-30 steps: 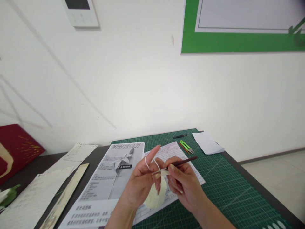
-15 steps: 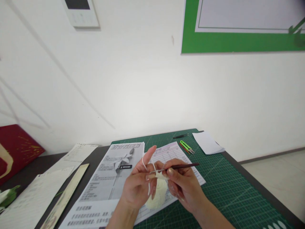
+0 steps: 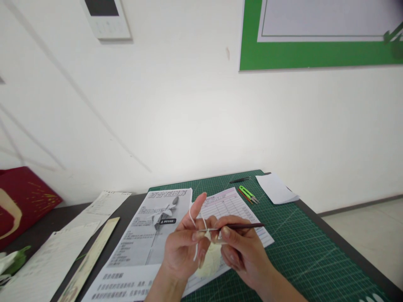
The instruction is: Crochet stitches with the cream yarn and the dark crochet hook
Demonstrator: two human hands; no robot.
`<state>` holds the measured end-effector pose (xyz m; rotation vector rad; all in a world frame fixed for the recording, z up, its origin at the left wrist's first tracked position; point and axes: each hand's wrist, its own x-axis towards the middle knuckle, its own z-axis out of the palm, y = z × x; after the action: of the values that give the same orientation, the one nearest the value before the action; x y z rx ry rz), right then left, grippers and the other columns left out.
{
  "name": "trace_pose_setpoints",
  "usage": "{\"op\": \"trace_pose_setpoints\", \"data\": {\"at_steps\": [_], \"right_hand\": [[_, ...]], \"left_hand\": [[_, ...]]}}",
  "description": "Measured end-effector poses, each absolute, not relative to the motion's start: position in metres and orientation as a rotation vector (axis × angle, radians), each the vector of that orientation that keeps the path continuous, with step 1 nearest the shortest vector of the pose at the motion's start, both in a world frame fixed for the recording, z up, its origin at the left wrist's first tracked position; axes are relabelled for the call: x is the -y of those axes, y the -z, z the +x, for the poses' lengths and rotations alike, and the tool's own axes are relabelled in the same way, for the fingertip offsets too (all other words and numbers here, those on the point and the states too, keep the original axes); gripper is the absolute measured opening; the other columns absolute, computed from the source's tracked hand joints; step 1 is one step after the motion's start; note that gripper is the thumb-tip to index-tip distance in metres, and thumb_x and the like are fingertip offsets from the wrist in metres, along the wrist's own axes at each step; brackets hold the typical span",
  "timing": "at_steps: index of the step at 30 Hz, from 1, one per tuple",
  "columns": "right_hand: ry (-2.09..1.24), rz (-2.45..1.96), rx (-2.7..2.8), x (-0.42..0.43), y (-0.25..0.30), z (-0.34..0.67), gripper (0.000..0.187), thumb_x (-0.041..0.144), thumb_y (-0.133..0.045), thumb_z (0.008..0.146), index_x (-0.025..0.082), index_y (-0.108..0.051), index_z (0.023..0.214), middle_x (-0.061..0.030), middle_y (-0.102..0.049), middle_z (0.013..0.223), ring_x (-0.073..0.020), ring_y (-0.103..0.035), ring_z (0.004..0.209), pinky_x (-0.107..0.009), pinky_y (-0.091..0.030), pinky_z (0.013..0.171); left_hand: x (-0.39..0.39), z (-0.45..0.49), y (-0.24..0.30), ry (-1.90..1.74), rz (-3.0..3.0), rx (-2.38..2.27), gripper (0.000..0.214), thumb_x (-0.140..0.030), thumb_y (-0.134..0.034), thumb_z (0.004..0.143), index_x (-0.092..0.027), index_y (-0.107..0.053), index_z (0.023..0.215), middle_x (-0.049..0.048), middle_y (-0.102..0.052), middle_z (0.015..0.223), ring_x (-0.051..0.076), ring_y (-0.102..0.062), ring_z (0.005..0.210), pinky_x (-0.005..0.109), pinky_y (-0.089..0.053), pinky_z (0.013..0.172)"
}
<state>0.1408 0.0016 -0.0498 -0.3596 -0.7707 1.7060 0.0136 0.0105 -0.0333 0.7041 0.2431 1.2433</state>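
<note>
My right hand (image 3: 241,241) is closed round a crochet hook (image 3: 245,225) with a dark reddish handle, its metal shaft pointing left. Pale yarn (image 3: 193,218) loops over the raised index finger of my left hand (image 3: 185,245). The left thumb and fingers pinch a small piece of cream crochet work (image 3: 210,236), and the hook's tip lies at its upper edge. A loose yarn end hangs below the left fingers. Behind and beneath the hands sits a cream ball of yarn (image 3: 209,262), partly covered by them.
A printed sheet with a flower picture (image 3: 132,239) and a ruled form (image 3: 225,205) lie on the green cutting mat (image 3: 302,251). Green thread snips (image 3: 248,193), tweezers (image 3: 239,180) and white paper (image 3: 277,189) lie farther back. At left are a ruler (image 3: 90,260), handwritten sheets (image 3: 59,251) and a red bag (image 3: 28,201).
The hook has tilted a little flatter in my right hand, and the crochet work has turned slightly between the fingers. The view has shifted slightly.
</note>
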Motion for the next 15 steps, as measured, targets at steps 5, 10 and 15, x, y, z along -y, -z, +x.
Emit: {"op": "trace_pose_setpoints", "data": {"at_steps": [5, 10, 15], "right_hand": [[-1.719, -0.365, 0.771, 0.000, 0.051, 0.140, 0.021, 0.036, -0.071, 0.076, 0.017, -0.074, 0.082, 0.0098, -0.039, 0.035, -0.0008, -0.022, 0.030, -0.014, -0.022, 0.033], [-1.760, -0.358, 0.612, -0.004, 0.047, 0.142, 0.020, 0.035, -0.073, 0.074, 0.016, -0.072, 0.082, 0.0053, -0.051, 0.046, -0.0025, -0.035, 0.036, -0.013, -0.029, 0.035], [-1.756, -0.344, 0.510, -0.009, 0.048, 0.145, 0.015, 0.023, -0.079, 0.069, 0.018, -0.069, 0.079, 0.0019, -0.065, 0.051, -0.0058, -0.054, 0.038, -0.012, -0.043, 0.037]], "left_hand": [[-0.013, 0.010, 0.032, -1.223, 0.765, -0.238, 0.061, -0.012, -0.064, 0.062, -0.029, -0.061, 0.121, -0.0057, -0.047, 0.045, 0.010, -0.038, 0.048, 0.024, -0.035, 0.057], [-0.012, 0.006, 0.032, -1.217, 0.823, -0.233, 0.065, -0.013, -0.063, 0.066, -0.028, -0.054, 0.129, -0.0043, -0.051, 0.046, 0.012, -0.043, 0.054, 0.027, -0.038, 0.066], [-0.009, 0.001, 0.026, -1.188, 0.941, -0.290, 0.065, -0.016, -0.067, 0.071, -0.031, -0.050, 0.132, -0.0027, -0.054, 0.054, 0.012, -0.044, 0.054, 0.024, -0.036, 0.057]]}}
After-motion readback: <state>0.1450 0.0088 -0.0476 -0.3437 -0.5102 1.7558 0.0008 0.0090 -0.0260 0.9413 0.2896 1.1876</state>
